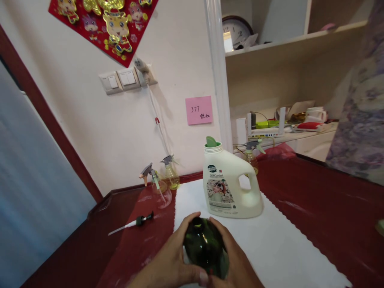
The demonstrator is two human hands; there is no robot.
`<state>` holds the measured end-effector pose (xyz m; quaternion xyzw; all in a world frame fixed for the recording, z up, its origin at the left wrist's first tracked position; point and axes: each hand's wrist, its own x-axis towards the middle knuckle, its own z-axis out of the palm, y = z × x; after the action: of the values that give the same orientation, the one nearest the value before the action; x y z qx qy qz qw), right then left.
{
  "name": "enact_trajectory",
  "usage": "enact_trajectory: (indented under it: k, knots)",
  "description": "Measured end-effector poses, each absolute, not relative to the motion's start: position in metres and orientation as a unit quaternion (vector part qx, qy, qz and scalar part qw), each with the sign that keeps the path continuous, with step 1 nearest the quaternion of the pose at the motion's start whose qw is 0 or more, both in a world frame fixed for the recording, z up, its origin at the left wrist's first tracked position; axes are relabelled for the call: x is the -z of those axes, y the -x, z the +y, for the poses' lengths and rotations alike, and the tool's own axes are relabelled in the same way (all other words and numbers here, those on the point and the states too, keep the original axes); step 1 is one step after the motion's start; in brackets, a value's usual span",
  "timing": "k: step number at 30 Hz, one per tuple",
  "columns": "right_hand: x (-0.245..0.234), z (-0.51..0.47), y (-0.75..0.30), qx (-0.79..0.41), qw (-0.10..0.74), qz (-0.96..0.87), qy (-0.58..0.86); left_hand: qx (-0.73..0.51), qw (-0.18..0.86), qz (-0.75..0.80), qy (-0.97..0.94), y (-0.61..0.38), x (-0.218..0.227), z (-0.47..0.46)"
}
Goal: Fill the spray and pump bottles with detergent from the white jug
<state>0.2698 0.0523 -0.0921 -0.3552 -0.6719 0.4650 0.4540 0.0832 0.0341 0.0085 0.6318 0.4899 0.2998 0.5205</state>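
Note:
Both my hands are wrapped round a dark green glossy bottle (205, 244) with its open neck at the top. My left hand (177, 254) grips its left side, thumb across the near face. On the opposite side, my right hand (235, 252) closes round it, fingers partly hidden. Just beyond stands a large pale green detergent jug (223, 196), uncapped, with a green spout in its mouth. To the left lies a dark green pump head (140, 221) with a white dip tube, apart from the bottle.
A white cloth (279, 236) lies under the jug on the dark red table (300, 180). Clear spray bottles, one with a pinkish trigger (163, 196) and one greenish (172, 176), stand back left. Another spray bottle (252, 158) is behind the jug. A shelf (285, 42) rises at right.

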Motion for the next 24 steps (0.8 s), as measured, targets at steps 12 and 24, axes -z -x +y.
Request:
enact_trajectory:
  k: [12,24]
  knots:
    - [0.104,0.05,-0.265,-0.377,0.448,-0.705,0.4,-0.517,0.331,0.545,-0.571,-0.049,0.037,0.088]
    - [0.117,0.054,-0.263,-0.304,0.474,-0.74,0.367,-0.495,0.31,0.544,-0.602,-0.038,0.074,0.103]
